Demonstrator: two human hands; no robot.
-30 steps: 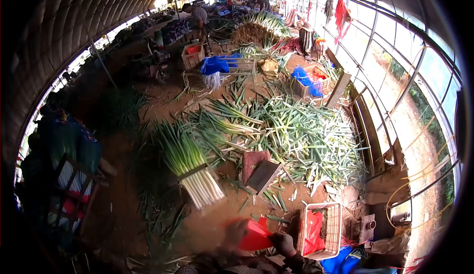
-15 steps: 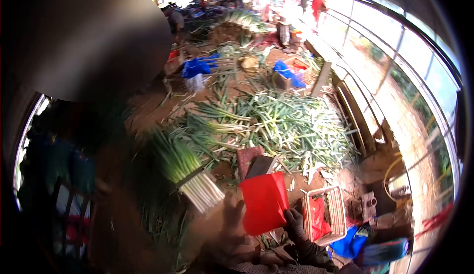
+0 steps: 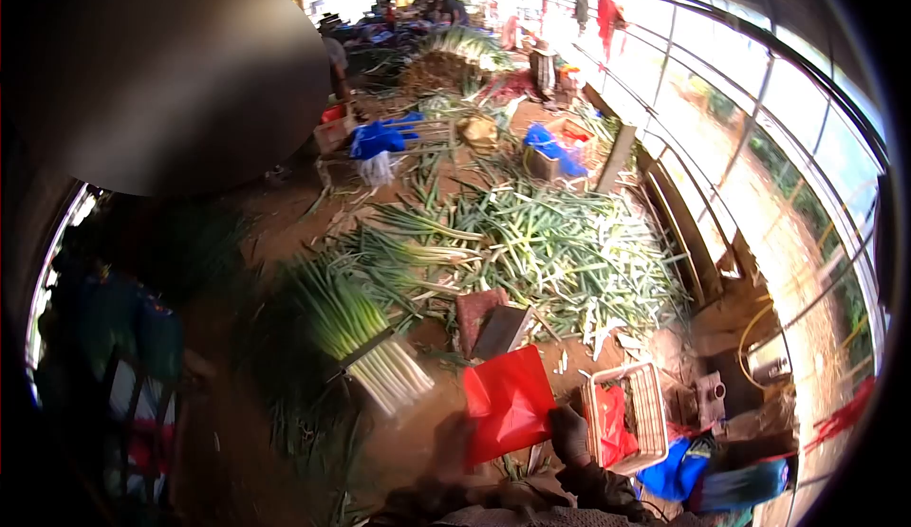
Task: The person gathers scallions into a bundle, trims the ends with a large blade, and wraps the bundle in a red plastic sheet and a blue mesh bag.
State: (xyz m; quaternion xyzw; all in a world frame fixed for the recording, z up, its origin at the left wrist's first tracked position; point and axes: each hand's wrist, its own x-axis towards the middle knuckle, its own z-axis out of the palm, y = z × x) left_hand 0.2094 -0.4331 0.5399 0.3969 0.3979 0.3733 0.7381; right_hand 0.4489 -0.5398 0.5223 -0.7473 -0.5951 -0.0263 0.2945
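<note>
A bright red plastic bag point(image 3: 511, 402) is spread flat in front of me. Its lower right edge is pinched in my gloved right hand point(image 3: 569, 435). At the bag's left edge, my left hand point(image 3: 455, 443) is dark and blurred, its fingers apparently closed on the plastic. Left of the hands lies a bundle of leeks point(image 3: 356, 328) with a dark band across it, white ends toward me. Just right of my right hand stands a pale plastic basket point(image 3: 649, 413) with more red plastic point(image 3: 615, 425) inside.
Loose leeks and leaves point(image 3: 569, 252) cover the ground ahead. A dark block point(image 3: 501, 332) lies beyond the bag. Farther off are a low rack with blue cloth point(image 3: 380, 138) and a crate point(image 3: 546, 162). A metal-framed wall runs along the right; people are at the far end.
My left hand has come down and right to the red bag's left edge. The bag has dropped slightly and creased, still in my right hand.
</note>
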